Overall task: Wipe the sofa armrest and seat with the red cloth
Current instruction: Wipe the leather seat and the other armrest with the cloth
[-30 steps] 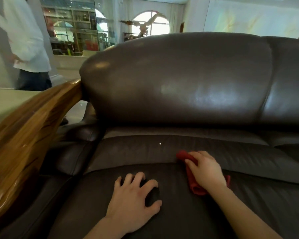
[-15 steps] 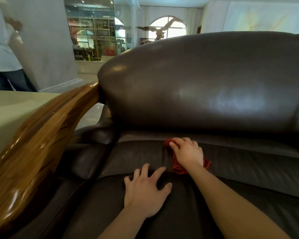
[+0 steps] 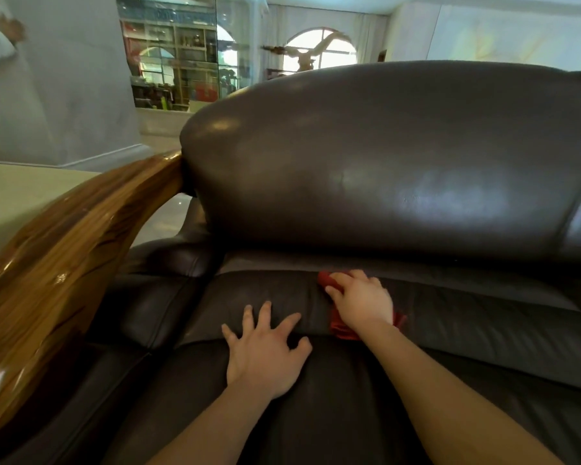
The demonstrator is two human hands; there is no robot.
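Observation:
A dark brown leather sofa fills the view; its seat cushion lies below the big back cushion. My right hand presses the red cloth onto the rear part of the seat, close to the gap under the back cushion; most of the cloth is hidden under the hand. My left hand lies flat on the seat with its fingers spread, just left of the right hand and holding nothing. The glossy wooden armrest curves along the left side, with a leather pad beneath it.
A pale tabletop stands beyond the armrest at left. Another person's sleeve and hand show at the top left edge by a grey wall. Glass shelving and an arched window are far behind the sofa.
My right hand has slid the red cloth away from me toward the back of the seat. The view has shifted right, and the other person has moved toward the left edge.

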